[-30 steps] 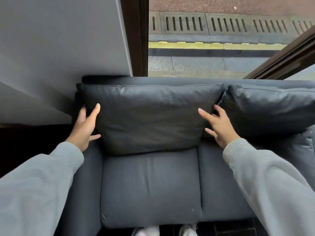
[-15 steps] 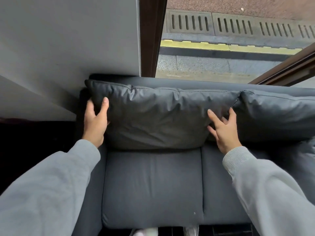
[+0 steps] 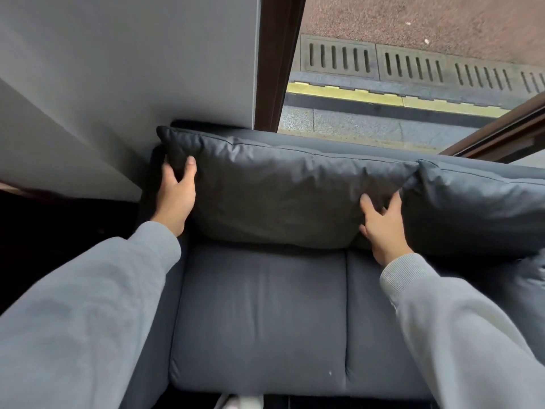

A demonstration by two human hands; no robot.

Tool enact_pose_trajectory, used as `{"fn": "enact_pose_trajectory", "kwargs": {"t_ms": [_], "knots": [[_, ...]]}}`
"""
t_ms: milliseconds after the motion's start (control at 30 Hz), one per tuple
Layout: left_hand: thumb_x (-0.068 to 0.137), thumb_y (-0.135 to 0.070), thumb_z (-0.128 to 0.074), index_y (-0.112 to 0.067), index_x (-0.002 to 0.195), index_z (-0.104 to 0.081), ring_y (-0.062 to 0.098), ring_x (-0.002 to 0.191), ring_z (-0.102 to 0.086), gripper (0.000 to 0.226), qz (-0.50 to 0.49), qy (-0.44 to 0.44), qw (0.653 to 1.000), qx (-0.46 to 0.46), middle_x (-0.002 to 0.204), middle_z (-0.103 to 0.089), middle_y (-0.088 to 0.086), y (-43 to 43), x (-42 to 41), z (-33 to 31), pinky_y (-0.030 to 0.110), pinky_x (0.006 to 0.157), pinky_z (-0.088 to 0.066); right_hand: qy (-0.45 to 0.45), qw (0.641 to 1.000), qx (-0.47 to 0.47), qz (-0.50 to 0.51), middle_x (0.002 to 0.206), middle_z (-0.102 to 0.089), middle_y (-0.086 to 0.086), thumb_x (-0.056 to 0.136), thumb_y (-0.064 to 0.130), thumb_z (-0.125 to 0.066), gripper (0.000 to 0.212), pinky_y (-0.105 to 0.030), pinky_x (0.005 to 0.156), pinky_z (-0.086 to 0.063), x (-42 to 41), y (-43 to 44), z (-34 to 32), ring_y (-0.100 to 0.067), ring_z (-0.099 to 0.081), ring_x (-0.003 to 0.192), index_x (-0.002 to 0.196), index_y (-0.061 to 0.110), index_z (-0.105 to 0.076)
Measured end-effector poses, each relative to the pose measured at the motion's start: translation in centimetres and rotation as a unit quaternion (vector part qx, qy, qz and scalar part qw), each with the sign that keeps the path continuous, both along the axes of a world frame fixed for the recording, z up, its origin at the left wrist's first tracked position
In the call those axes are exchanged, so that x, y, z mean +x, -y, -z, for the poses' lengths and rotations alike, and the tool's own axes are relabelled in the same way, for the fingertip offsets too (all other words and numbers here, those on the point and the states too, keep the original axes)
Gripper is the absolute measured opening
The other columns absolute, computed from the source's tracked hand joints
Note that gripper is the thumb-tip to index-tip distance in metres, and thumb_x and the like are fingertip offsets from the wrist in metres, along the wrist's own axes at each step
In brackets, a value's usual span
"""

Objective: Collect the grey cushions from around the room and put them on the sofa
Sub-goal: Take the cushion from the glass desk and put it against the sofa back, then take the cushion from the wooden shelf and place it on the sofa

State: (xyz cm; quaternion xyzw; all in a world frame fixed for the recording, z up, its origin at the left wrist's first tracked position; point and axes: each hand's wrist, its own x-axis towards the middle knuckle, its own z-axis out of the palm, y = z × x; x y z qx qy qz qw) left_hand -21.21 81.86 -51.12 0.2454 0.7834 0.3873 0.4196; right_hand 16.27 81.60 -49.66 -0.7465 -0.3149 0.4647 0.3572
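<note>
Dark grey sofa [image 3: 259,320] filling the lower and central field, backed against a pale wall [image 3: 118,69] at 10 o'clock and a brown-framed window [image 3: 280,54] at 12 o'clock, with pavement and drain grating beyond the glass. Seat cushion bare at 6 o'clock, presumably left free so that the back cushions can stand upright along the backrest. Left grey cushion [image 3: 280,196] set on the sofa at centre, leaning against the backrest, its left end tucked into the corner by the armrest at 9 o'clock, its right end touching a second grey cushion [image 3: 477,211] at 3 o'clock, likewise propped against the backrest. Grey sleeves entering from 7 and 5 o'clock. Left hand [image 3: 177,196] clasping the cushion's left edge, thumb across the front face and fingers behind, likely to pull that end square into the corner. Right hand [image 3: 383,225] at the lower right corner of the same cushion, fingers spread and pressed into the seam between the two cushions, apparently a push rather than a closed grasp; fingertip contact partly hidden in the fold. Symmetrical two-handed hold suited to a wide, soft, limp object. Step judged: final seating and straightening of this cushion.
</note>
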Motion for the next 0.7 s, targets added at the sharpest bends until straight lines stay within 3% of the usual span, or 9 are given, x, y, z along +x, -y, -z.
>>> {"fn": "enact_pose_trajectory", "kwargs": {"t_ms": [67, 167, 300, 400, 467, 700], "knots": [[0.089, -0.074, -0.046, -0.030, 0.163, -0.015, 0.028, 0.149, -0.032, 0.091, 0.040, -0.060, 0.997, -0.033, 0.165, -0.031, 0.003, 0.8, 0.7, -1.0, 0.040, 0.120, -0.025, 0.023, 0.998, -0.044, -0.035, 0.170, -0.024, 0.000, 0.095, 0.048, -0.068, 0.097, -0.050, 0.123, -0.029, -0.2, 0.3, -1.3, -0.024, -0.032, 0.152, 0.165, 0.036, -0.002], [0.096, -0.063, -0.049, -0.020, 0.164, -0.010, 0.032, 0.153, -0.022, 0.089, 0.166, -0.156, 0.972, -0.058, 0.168, -0.023, 0.013, 3.8, 2.5, -3.8, 0.043, 0.122, -0.018, 0.139, 0.976, -0.059, -0.157, 0.171, -0.020, -0.007, 0.096, 0.051, -0.065, 0.100, -0.045, 0.124, -0.024, -1.4, 2.7, -4.5, -0.031, -0.025, 0.155, 0.165, 0.034, 0.004], [0.099, -0.063, -0.041, -0.031, 0.163, -0.007, 0.032, 0.157, -0.006, 0.079, 0.334, -0.298, 0.893, -0.036, 0.171, -0.010, 0.009, 9.1, 5.8, -9.4, 0.051, 0.123, -0.014, 0.320, 0.877, 0.012, -0.359, 0.172, -0.003, -0.018, 0.100, 0.056, -0.054, 0.086, -0.052, 0.125, -0.015, -3.8, 7.1, -9.8, -0.040, -0.006, 0.157, 0.164, 0.040, 0.001], [0.097, -0.072, -0.030, -0.036, 0.163, -0.001, 0.032, 0.157, 0.003, 0.080, 0.372, -0.412, 0.829, -0.065, 0.172, 0.001, 0.005, 14.2, 7.1, -14.3, 0.057, 0.123, -0.009, 0.410, 0.807, 0.017, -0.425, 0.172, 0.012, -0.016, 0.099, 0.070, -0.039, 0.080, -0.059, 0.125, -0.006, -5.7, 11.0, -14.5, -0.040, 0.009, 0.157, 0.163, 0.045, 0.002], [0.095, -0.076, -0.026, -0.037, 0.162, 0.000, 0.032, 0.157, 0.007, 0.082, 0.355, -0.430, 0.827, -0.073, 0.172, 0.004, 0.005, 18.4, 7.6, -18.3, 0.059, 0.123, -0.006, 0.441, 0.780, 0.022, -0.443, 0.170, 0.019, -0.017, 0.096, 0.077, -0.031, 0.082, -0.061, 0.124, 0.002, -6.3, 14.5, -18.3, -0.040, 0.017, 0.156, 0.163, 0.045, 0.004], [0.089, -0.083, -0.026, -0.043, 0.161, 0.002, 0.031, 0.155, 0.019, 0.086, 0.268, -0.452, 0.848, -0.074, 0.171, 0.014, 0.003, 36.4, 8.2, -31.8, 0.063, 0.121, 0.005, 0.454, 0.741, 0.090, -0.487, 0.169, 0.023, -0.017, 0.083, 0.093, -0.015, 0.093, -0.063, 0.119, 0.013, -7.0, 29.5, -30.9, -0.040, 0.022, 0.154, 0.161, 0.049, 0.007]]}}
